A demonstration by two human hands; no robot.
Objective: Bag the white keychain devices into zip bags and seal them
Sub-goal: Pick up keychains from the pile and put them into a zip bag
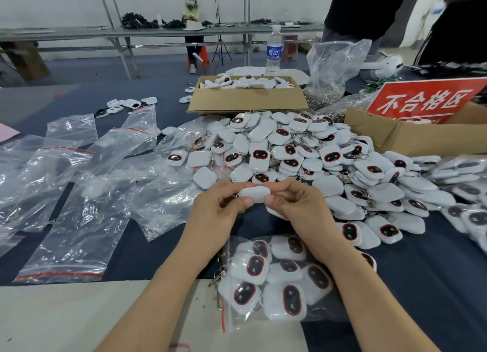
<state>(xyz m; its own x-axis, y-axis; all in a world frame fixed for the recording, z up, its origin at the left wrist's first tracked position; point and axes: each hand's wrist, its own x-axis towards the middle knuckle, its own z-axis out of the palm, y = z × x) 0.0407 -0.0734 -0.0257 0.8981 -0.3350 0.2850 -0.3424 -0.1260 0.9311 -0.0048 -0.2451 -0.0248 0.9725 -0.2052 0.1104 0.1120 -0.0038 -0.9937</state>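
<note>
Hands point(216, 207) point(297, 204) at both ends of device point(254, 193)

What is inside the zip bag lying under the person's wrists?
The zip bag holds white keychain devices with dark, red-ringed ovals, and metal clips at its left side. The right forearm covers part, so their number is unclear.

A clear water bottle point(274, 48) stands at twelve o'clock behind an open cardboard box point(247, 100). At one o'clock slumps a bag of metal rings point(332, 72). At two o'clock a red sign point(427, 101) leans in a second carton point(411, 141). A seated person point(191, 14) is far off at eleven.
</note>
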